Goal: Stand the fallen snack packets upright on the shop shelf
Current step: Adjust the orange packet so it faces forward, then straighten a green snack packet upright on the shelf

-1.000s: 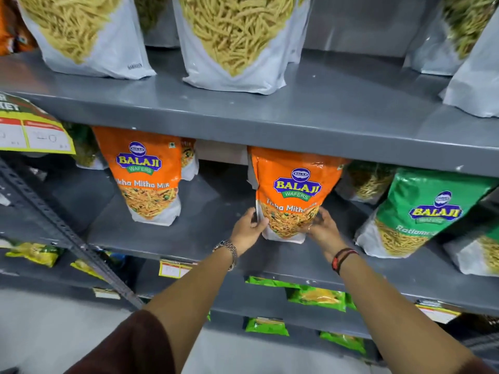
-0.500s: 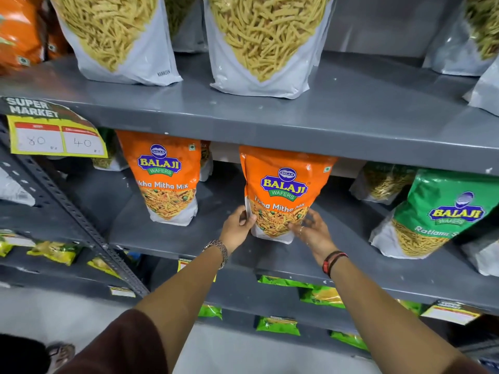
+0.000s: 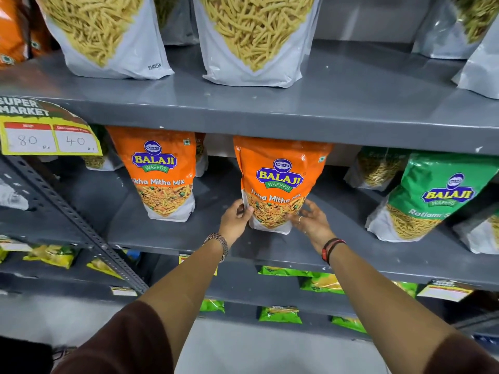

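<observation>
- An orange packet [image 3: 280,182] stands upright near the front of the grey middle shelf [image 3: 351,247], its top hidden behind the edge of the shelf above.
- The left hand [image 3: 235,221] grasps that packet low on its left edge, thumb on the front and the other fingers out of sight behind; a metal watch [image 3: 217,245] sits on the wrist.
- The right hand [image 3: 310,221] lies open against the packet's lower right corner, fingers spread and touching the side, its grip released rather than closed around anything; red and black bands [image 3: 330,249] circle the wrist.
- A second orange packet [image 3: 162,174] stands upright to the left of the held packet, apart from it.
- A green packet [image 3: 429,195] stands to the right of the held packet, leaning left.
- A yellow price card [image 3: 48,130], marked 80 and 40, hangs from the upper shelf edge, far left of the held packet.
- White packets [image 3: 251,36] of yellow sticks stand on the shelf above it.
</observation>
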Demonstrator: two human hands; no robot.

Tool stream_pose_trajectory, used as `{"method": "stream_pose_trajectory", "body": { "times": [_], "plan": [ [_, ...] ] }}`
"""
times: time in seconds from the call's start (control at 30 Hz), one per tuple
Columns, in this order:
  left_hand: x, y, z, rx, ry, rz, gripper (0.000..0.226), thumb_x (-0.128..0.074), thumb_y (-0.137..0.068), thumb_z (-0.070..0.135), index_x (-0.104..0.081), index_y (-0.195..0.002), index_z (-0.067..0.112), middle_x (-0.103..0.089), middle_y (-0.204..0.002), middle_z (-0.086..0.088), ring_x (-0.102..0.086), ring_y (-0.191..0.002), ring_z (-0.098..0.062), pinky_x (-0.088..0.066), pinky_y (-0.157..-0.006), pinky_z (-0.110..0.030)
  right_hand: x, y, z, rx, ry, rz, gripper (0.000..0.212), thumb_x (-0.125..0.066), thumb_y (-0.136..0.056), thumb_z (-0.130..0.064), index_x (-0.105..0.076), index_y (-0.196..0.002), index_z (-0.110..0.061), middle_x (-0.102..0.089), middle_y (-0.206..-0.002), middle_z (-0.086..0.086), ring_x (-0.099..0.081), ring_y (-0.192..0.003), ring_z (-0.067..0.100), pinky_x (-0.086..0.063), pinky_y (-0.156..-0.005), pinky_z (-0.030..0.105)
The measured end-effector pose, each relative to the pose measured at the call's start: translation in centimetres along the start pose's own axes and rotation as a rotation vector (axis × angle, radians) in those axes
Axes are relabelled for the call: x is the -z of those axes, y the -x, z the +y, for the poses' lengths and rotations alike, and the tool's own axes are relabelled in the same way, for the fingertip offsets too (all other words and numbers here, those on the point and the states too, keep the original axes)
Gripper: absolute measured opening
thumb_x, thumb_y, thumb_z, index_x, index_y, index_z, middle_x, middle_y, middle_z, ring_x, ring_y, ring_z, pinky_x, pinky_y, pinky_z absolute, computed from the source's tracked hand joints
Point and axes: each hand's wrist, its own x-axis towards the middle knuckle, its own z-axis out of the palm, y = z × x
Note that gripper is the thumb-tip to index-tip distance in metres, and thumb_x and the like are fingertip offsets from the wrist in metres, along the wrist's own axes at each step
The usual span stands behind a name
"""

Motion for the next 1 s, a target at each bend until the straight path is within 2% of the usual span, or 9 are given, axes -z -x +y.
{"method": "stream_pose_trajectory", "body": {
  "times": [0.27, 0.4, 0.5, 0.6, 0.67, 0.73, 0.8, 0.9, 1.0],
  "plan": [
    [-0.2, 0.5, 0.0, 0.004, 0.009, 0.036, 0.039, -0.051, -0.090, 0.033, -0.050, -0.125, 0.015, -0.060, -0.128, -0.009, -0.055, -0.119, -0.028, -0.047, -0.099, -0.043, 0.6, 0.2, 0.5, 0.032, 0.071, -0.036, 0.062, -0.069, -0.079, -0.014, -0.041, -0.135, -0.018, -0.048, -0.141, 0.004, -0.045, -0.130, 0.025, -0.043, -0.104, 0.052],
    [-1.5, 1.4, -0.2, 0.004, 0.081, 0.157, 0.043, -0.052, -0.091, 0.029, -0.048, -0.129, 0.011, -0.058, -0.125, -0.004, -0.054, -0.114, -0.017, -0.043, -0.094, -0.030, 2.8, 0.8, 2.0, 0.017, 0.073, 0.020, 0.058, -0.061, -0.084, -0.005, -0.038, -0.138, -0.007, -0.044, -0.143, 0.011, -0.045, -0.130, 0.027, -0.042, -0.106, 0.046],
    [-3.4, 2.4, -0.7, 0.124, 0.186, 0.371, 0.043, -0.053, -0.090, 0.024, -0.045, -0.128, 0.005, -0.058, -0.125, -0.012, -0.056, -0.116, -0.030, -0.044, -0.098, -0.036, 7.0, 0.9, 3.4, 0.023, 0.051, 0.108, 0.042, -0.055, -0.086, 0.004, -0.048, -0.127, 0.002, -0.055, -0.131, 0.018, -0.057, -0.112, 0.028, -0.055, -0.081, 0.026],
    [-6.5, 3.5, -1.4, 0.203, 0.272, 0.472, 0.025, -0.052, -0.090, 0.016, -0.049, -0.113, 0.006, -0.064, -0.102, -0.011, -0.062, -0.097, -0.032, -0.050, -0.093, -0.045, 13.1, 1.3, 4.9, 0.033, 0.130, 0.144, 0.034, -0.055, -0.085, 0.006, -0.053, -0.118, 0.008, -0.066, -0.101, 0.013, -0.063, -0.080, 0.004, -0.051, -0.057, 0.013],
    [-9.7, 4.8, -1.2, 0.221, 0.341, 0.450, 0.016, -0.050, -0.091, 0.012, -0.048, -0.107, 0.009, -0.059, -0.081, -0.002, -0.058, -0.073, -0.021, -0.052, -0.071, -0.034, 17.8, 1.6, 5.7, 0.058, 0.180, 0.147, 0.026, -0.056, -0.082, 0.009, -0.056, -0.108, 0.008, -0.069, -0.075, -0.002, -0.061, -0.059, -0.014, -0.048, -0.070, 0.019],
    [-13.2, 5.7, -0.5, 0.196, 0.402, 0.404, 0.012, -0.048, -0.091, 0.005, -0.047, -0.102, 0.009, -0.056, -0.077, -0.004, -0.052, -0.064, -0.013, -0.046, -0.056, -0.020, 21.9, 1.8, 6.1, 0.059, 0.218, 0.149, 0.022, -0.056, -0.082, 0.009, -0.057, -0.102, 0.000, -0.066, -0.072, -0.005, -0.058, -0.054, -0.017, -0.046, -0.072, 0.018],
    [-16.6, 6.1, 0.6, 0.174, 0.402, 0.336, 0.013, -0.046, -0.091, 0.001, -0.047, -0.102, 0.009, -0.056, -0.077, -0.005, -0.052, -0.064, -0.012, -0.045, -0.052, -0.016, 25.4, 1.8, 6.0, 0.068, 0.207, 0.194, 0.020, -0.058, -0.082, 0.004, -0.055, -0.100, -0.003, -0.059, -0.085, 0.006, -0.061, -0.066, -0.006, -0.046, -0.066, 0.012],
    [-22.2, 6.8, 3.5, 0.180, 0.467, 0.140, 0.018, -0.038, -0.094, -0.001, -0.048, -0.102, 0.012, -0.052, -0.079, -0.001, -0.055, -0.058, -0.009, -0.043, -0.045, -0.011, 30.2, 1.4, 4.7, 0.047, 0.121, 0.289, 0.030, -0.062, -0.081, -0.002, -0.051, -0.109, 0.002, -0.050, -0.100, 0.006, -0.052, -0.094, 0.022, -0.047, -0.091, 0.036],
    [-28.3, 7.3, 7.0, 0.219, 0.485, -0.005, 0.035, -0.039, -0.094, 0.003, -0.040, -0.129, 0.009, -0.051, -0.087, 0.001, -0.056, -0.065, -0.009, -0.046, -0.056, -0.019, 33.5, 0.4, 2.4, 0.002, 0.078, 0.241, 0.051, -0.065, -0.081, -0.008, -0.041, -0.125, -0.003, -0.043, -0.110, 0.005, -0.047, -0.102, 0.022, -0.040, -0.105, 0.046]
  ]
}}
